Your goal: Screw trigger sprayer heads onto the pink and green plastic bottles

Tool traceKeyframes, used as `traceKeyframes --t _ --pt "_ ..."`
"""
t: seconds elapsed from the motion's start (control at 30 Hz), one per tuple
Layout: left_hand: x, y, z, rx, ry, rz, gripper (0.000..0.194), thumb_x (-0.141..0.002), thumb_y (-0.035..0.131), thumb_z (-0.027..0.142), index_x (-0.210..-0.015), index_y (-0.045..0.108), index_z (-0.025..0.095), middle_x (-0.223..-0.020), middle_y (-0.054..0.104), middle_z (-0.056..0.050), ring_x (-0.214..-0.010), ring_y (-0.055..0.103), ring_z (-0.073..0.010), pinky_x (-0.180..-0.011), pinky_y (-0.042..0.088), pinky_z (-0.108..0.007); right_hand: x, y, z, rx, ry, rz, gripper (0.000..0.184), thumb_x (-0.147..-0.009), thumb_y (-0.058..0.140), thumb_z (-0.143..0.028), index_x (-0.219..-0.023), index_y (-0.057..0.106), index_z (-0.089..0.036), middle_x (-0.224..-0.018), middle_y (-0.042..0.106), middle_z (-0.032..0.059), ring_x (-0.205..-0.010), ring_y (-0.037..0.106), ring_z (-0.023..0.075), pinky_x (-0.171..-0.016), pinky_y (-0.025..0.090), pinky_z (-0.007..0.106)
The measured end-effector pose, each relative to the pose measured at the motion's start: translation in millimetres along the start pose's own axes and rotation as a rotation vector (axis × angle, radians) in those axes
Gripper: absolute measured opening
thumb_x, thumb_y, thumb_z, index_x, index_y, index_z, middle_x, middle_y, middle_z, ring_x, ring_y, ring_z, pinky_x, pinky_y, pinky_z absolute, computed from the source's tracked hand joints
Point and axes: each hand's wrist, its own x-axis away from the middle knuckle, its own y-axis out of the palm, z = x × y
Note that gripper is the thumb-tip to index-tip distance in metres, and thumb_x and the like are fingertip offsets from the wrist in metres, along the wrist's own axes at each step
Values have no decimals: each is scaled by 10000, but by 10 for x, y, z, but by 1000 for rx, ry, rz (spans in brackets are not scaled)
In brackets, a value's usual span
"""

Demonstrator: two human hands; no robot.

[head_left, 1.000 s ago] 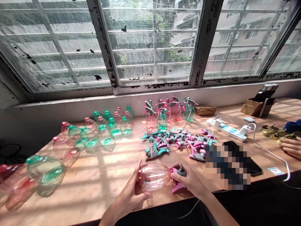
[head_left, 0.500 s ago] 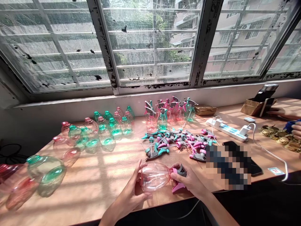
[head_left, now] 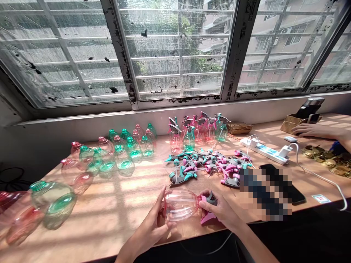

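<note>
A clear pink bottle lies on its side in the air just above the table's front edge, its neck to the right. My left hand cups the bottle's base, thumb below and fingers partly hidden behind it. At the neck, my right hand grips a grey and pink trigger spray head; its pink trigger points down. Whether the head is screwed tight I cannot tell. Beyond my hands lies a pile of loose spray heads in pink, teal and grey.
Several open green and pink bottles stand at left. Bottles fitted with spray heads stand near the window. At right are a power strip, a black phone, brass-coloured pieces and another person's hand by a cardboard box.
My left thumb has drawn back slightly; the bottle stays almost in place. The other person's hand has moved left over the box front, and their other hand has left view. The white cable has shifted right.
</note>
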Motion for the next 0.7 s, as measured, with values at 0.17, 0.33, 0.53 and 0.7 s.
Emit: traceKeyframes --t 0.17,0.33,0.53,0.7 --pt "22 -16 114 -18 -59 14 1078 -901 804 280 -1730 114 299 -1829 184 -59 -1665 145 -363 -1368 110 -478 0 -5 -3 28 1 -2 431 -794 898 -535 -962 707 -186 -687 701 -32 -622 661 169 -584 549 290" --pt "21 -5 92 -1 -41 10 1067 -924 777 304 -1728 76 337 -1805 251 -72 -1597 319 -344 -1345 220 -470 4 5 -10 16 -9 0 434 -796 886 -561 -941 703 -195 -684 702 -30 -616 671 178 -575 561 297" --pt "18 -9 0 25 -40 -7 1073 -947 765 368 -1721 22 365 -1635 512 -112 -1305 624 -292 -1177 490 -446 -1 -9 -4 34 -14 -2 423 -813 879 -563 -937 707 -196 -683 711 -23 -624 684 187 -589 564 305" --pt "20 -12 49 23 -51 8 1121 -896 825 327 -1728 75 335 -1790 279 -104 -1600 320 -390 -1312 310 -513 7 -3 -17 16 -2 -11 459 -789 895 -570 -947 690 -191 -657 715 -23 -604 674 182 -584 562 303"
